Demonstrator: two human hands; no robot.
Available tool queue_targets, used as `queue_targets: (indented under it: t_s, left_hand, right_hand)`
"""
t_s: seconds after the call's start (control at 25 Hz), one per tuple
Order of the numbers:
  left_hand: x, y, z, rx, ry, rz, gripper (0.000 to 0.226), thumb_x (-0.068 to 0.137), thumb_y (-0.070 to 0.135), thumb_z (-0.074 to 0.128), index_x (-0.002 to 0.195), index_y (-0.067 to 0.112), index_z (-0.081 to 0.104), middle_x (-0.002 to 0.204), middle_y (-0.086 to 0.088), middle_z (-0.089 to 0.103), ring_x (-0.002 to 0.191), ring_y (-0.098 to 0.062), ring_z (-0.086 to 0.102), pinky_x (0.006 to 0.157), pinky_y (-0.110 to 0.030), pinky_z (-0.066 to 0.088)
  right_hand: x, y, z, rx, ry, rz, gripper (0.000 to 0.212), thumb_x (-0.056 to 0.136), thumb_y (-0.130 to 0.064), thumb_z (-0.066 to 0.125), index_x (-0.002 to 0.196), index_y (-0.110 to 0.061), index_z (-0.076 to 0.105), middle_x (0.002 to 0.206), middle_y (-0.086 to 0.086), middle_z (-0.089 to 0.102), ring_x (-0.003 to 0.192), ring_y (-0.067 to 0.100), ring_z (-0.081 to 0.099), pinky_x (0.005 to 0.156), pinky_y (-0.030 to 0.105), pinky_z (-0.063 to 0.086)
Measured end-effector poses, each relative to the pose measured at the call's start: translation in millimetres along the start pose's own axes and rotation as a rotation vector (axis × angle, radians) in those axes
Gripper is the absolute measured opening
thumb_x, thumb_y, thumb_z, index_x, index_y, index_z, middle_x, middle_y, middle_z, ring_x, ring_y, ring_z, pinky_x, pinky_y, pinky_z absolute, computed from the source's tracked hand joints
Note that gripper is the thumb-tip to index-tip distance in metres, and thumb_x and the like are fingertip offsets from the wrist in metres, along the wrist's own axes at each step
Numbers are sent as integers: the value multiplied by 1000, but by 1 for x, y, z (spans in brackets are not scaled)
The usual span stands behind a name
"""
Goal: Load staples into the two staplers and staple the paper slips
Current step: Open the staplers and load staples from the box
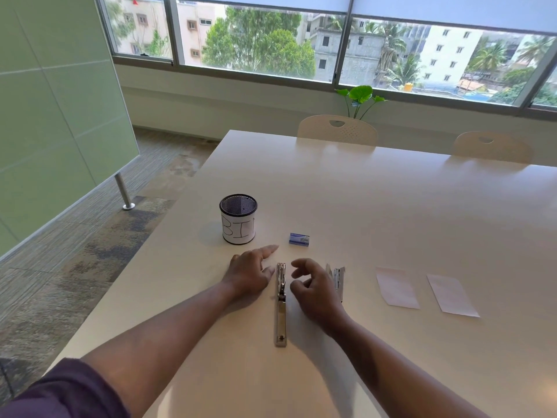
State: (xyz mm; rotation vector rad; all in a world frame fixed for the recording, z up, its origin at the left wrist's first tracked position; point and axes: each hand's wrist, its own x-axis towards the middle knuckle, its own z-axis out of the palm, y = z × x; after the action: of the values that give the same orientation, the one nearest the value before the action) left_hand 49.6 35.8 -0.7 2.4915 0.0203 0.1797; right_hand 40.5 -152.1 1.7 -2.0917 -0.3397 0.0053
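Observation:
A silver stapler lies swung fully open in a long line on the white table, between my two hands. My left hand rests flat just left of its far end, fingers spread, thumb close to the metal. My right hand hovers just right of it, fingers curled loosely and empty. A second stapler lies partly hidden behind my right hand. A small blue staple box sits beyond the hands. Two paper slips lie to the right.
A black mesh cup with a paper label reading "BIN" stands at the left behind my left hand. Two pale chairs stand at the table's far edge. The table's left edge runs diagonally close to the cup.

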Motion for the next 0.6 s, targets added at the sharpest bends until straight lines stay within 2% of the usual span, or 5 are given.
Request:
queue_targets:
  t_s: [0.16, 0.24, 0.32, 0.44, 0.6]
  left_hand:
    - [24, 0, 1, -155, -2, -45, 50, 96, 18, 60, 145, 14, 54, 147, -6, 58, 134, -20, 54, 116, -30, 36]
    - [38, 7, 4, -180, 41, -13, 44, 96, 16, 61, 139, 8, 58, 142, -10, 60, 112, -18, 64, 104, -25, 43]
    - [53, 17, 7, -181, 63, 6, 42, 95, 17, 64, 136, 8, 61, 136, -9, 62, 84, -10, 62, 89, -20, 45]
    - [75, 26, 11, -204, 44, 15, 46, 93, 19, 71, 137, 9, 60, 133, -7, 59, 88, -12, 61, 85, -21, 48]
    - [96, 25, 17, -227, -10, 9, 58, 84, 30, 82, 135, 12, 62, 127, -4, 58, 93, -13, 59, 82, -20, 49]
  right_hand:
    - [38, -11, -25, -207, 95, -137, 27, 80, -15, 62, 105, -23, 71, 80, -11, 67, 56, 3, 55, 65, 22, 45]
    - [61, -13, -39, -306, 85, -142, 24, 82, -15, 62, 103, -21, 74, 81, -9, 70, 67, 11, 60, 70, 25, 46]
    - [84, -8, -49, -378, 51, -76, 25, 85, -16, 61, 105, -19, 76, 87, -1, 75, 81, 20, 67, 75, 28, 47]
    - [111, 9, -58, -406, -9, 20, 26, 88, -13, 62, 109, -15, 77, 96, 5, 78, 93, 24, 68, 77, 25, 44]
    - [135, 28, -66, -186, -177, 185, 23, 86, -13, 75, 110, -16, 75, 83, -3, 71, 83, 15, 64, 73, 24, 48]
